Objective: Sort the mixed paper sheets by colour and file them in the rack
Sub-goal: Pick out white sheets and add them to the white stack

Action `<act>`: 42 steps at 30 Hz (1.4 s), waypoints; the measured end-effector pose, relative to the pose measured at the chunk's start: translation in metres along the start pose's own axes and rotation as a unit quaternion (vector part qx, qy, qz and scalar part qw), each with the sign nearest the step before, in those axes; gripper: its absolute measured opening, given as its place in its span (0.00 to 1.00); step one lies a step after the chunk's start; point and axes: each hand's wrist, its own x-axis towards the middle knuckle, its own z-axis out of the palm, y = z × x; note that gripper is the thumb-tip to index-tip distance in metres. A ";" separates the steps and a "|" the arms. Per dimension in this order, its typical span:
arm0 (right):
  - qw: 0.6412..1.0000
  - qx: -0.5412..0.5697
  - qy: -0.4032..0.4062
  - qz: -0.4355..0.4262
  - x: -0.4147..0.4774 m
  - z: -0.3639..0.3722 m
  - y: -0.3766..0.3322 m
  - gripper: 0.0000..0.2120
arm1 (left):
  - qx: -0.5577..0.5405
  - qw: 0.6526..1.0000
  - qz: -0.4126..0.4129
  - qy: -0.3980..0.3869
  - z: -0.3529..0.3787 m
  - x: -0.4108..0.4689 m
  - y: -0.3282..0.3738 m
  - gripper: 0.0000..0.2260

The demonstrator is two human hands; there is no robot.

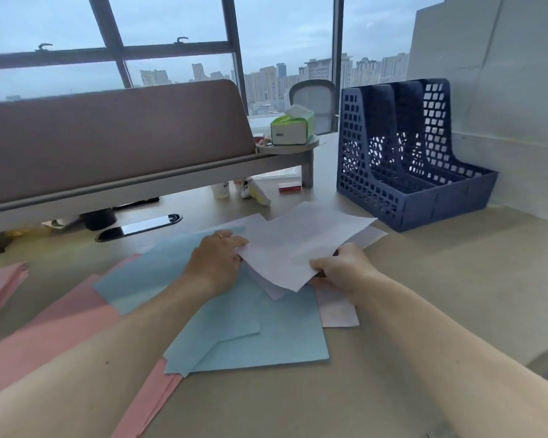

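White sheets (301,245) lie tilted on top of a loose pile in the middle of the desk. My left hand (217,259) pinches their left edge, and my right hand (342,268) grips their near corner. Blue sheets (257,330) are spread beneath and toward me. Pink sheets (67,327) fan out to the left under the blue ones, with another pink stack (0,286) at the far left edge. The dark blue file rack (402,159) stands at the back right, its slots holding no paper.
A padded desk divider (108,137) runs along the back left. A tissue box (293,126) sits on a small shelf beside it, with small bottles (244,189) and a red box (290,187) underneath. A white wall panel (503,105) rises behind the rack.
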 end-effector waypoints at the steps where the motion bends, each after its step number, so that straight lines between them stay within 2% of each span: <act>1: 1.000 0.010 -0.008 0.002 0.002 0.001 0.001 0.10 | -0.026 0.997 -0.066 -0.043 -0.001 0.002 0.000 0.20; 4: 0.999 0.000 -0.034 -0.012 0.005 -0.002 0.001 0.09 | -0.076 0.977 -0.177 -0.091 -0.007 0.010 0.004 0.24; 8: 0.998 0.019 -0.051 0.002 0.002 -0.006 0.001 0.11 | -0.104 0.965 -0.229 -0.078 -0.016 0.029 0.012 0.18; 10: 0.999 0.012 -0.046 0.003 0.002 -0.004 0.004 0.13 | -0.087 0.963 -0.228 -0.116 -0.018 0.035 0.017 0.22; 15: 0.997 -0.070 0.020 -0.027 0.008 -0.001 0.016 0.10 | -0.097 0.954 -0.216 -0.184 -0.020 0.049 0.031 0.28; 17: 0.994 -0.101 0.031 -0.039 0.009 -0.001 0.018 0.10 | -0.117 0.949 -0.211 -0.201 -0.017 0.057 0.031 0.26; 19: 0.993 -0.107 0.033 -0.044 0.009 -0.001 0.018 0.11 | -0.128 0.953 -0.193 -0.195 -0.014 0.063 0.031 0.21; 21: 0.992 -0.108 0.035 -0.049 0.008 -0.001 0.018 0.11 | -0.077 0.970 -0.166 -0.163 -0.015 0.066 0.033 0.20; 23: 0.992 -0.106 0.036 -0.056 0.008 0.000 0.019 0.12 | -0.003 0.979 -0.147 -0.143 -0.016 0.068 0.033 0.22; 26: 0.992 -0.103 0.039 -0.064 0.008 -0.001 0.020 0.13 | 0.015 0.970 -0.179 -0.165 -0.014 0.069 0.028 0.29; 33: 0.990 -0.110 0.040 -0.081 0.008 0.001 0.022 0.14 | -0.143 0.944 -0.220 -0.199 -0.013 0.080 0.020 0.29; 35: 0.990 -0.106 0.040 -0.086 0.007 0.002 0.022 0.14 | -0.188 0.941 -0.201 -0.199 -0.010 0.081 0.024 0.24; 38: 0.989 -0.103 0.044 -0.096 0.006 0.000 0.024 0.18 | -0.254 0.944 -0.126 -0.167 -0.012 0.076 0.036 0.14; 40: 0.988 -0.103 0.045 -0.104 0.005 -0.001 0.026 0.16 | -0.280 0.948 -0.082 -0.124 -0.019 0.068 0.042 0.11; 42: 0.990 -0.085 0.043 -0.104 0.002 -0.003 0.026 0.16 | -0.334 0.938 -0.068 -0.069 -0.029 0.055 0.043 0.11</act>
